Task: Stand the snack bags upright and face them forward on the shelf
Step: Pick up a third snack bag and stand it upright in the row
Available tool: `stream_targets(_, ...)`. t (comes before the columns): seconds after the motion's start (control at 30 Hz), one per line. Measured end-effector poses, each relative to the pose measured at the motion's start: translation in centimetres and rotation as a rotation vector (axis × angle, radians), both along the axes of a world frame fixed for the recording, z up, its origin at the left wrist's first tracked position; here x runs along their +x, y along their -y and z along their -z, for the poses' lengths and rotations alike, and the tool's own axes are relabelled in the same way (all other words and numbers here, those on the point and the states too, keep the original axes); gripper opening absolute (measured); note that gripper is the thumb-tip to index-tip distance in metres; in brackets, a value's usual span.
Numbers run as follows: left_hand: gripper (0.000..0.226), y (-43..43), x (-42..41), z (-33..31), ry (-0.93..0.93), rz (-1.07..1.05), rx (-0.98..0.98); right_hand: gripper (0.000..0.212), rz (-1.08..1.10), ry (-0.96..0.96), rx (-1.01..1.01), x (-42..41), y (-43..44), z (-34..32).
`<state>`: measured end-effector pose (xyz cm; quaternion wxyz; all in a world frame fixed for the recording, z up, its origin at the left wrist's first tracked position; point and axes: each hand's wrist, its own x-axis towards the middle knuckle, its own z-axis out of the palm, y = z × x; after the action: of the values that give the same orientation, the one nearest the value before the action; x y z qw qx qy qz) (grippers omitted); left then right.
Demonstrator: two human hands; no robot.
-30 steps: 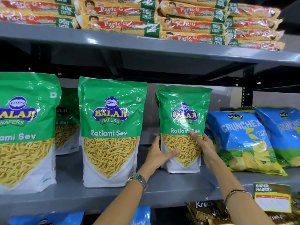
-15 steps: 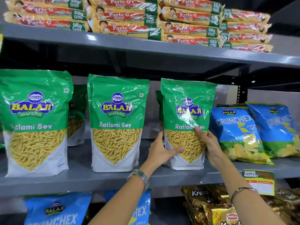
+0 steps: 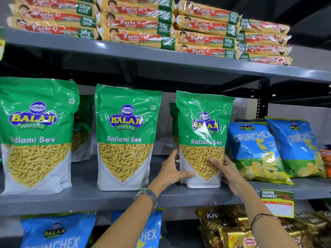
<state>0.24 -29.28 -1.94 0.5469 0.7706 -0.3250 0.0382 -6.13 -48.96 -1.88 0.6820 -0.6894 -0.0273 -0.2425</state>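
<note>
Three green Ratlami Sev bags stand upright, fronts forward, along the grey middle shelf (image 3: 107, 199). The right green bag (image 3: 203, 133) is gripped low down by both hands. My left hand (image 3: 172, 169) holds its left edge with the thumb across the white base. My right hand (image 3: 224, 169) holds its right edge, thumb on the front. The middle green bag (image 3: 126, 135) and the left green bag (image 3: 35, 133) stand free. More green bags (image 3: 83, 126) stand behind them, partly hidden. Two blue Crunchex bags (image 3: 254, 149) lean back at the right.
Stacked Parle-G biscuit packs (image 3: 136, 24) fill the shelf above. A price tag (image 3: 276, 203) hangs on the shelf edge under my right hand. Blue Crunchex bags (image 3: 57, 231) and gold Krack Jack packs (image 3: 225, 228) sit on the shelf below. An orange pack (image 3: 326, 161) shows at far right.
The view has shifted, so the shelf sits higher and further right. Both hands have slid lower on the right green bag, which now stands a bit nearer the shelf's front edge.
</note>
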Motion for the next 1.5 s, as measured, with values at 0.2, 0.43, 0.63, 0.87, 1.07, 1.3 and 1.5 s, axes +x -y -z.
stream_targets(0.2,0.103,1.9,-0.5,0.2,0.014,0.018,-0.008,0.100,0.016,0.009,0.014,0.0,1.8,0.1)
stream_targets(0.43,0.101,2.1,-0.4,0.4,0.018,0.035,-0.026,0.097,0.036,0.026,0.035,0.0,1.8,0.3)
stream_targets(0.63,0.101,2.1,-1.0,0.2,0.073,0.030,0.041,0.098,-0.014,0.000,0.052,-0.5,1.7,0.2)
stream_targets(0.87,0.072,-3.9,-5.0,-0.2,0.444,-0.290,-0.516,0.039,0.663,0.644,-0.013,-1.6,-5.9,-3.0)
stream_targets(1.07,0.097,-14.4,-4.0,0.9,0.338,-0.608,-0.534,0.085,0.026,0.235,-0.305,1.3,-16.2,-3.9)
stream_targets(1.3,0.115,-19.8,0.4,1.1,-0.059,-0.387,-0.233,0.080,-0.201,-0.042,-0.323,4.1,-19.2,-1.2)
stream_targets(1.5,0.098,-19.7,0.7,1.2,-0.033,-0.317,-0.115,0.071,-0.198,-0.016,-0.290,4.6,-17.8,-1.4)
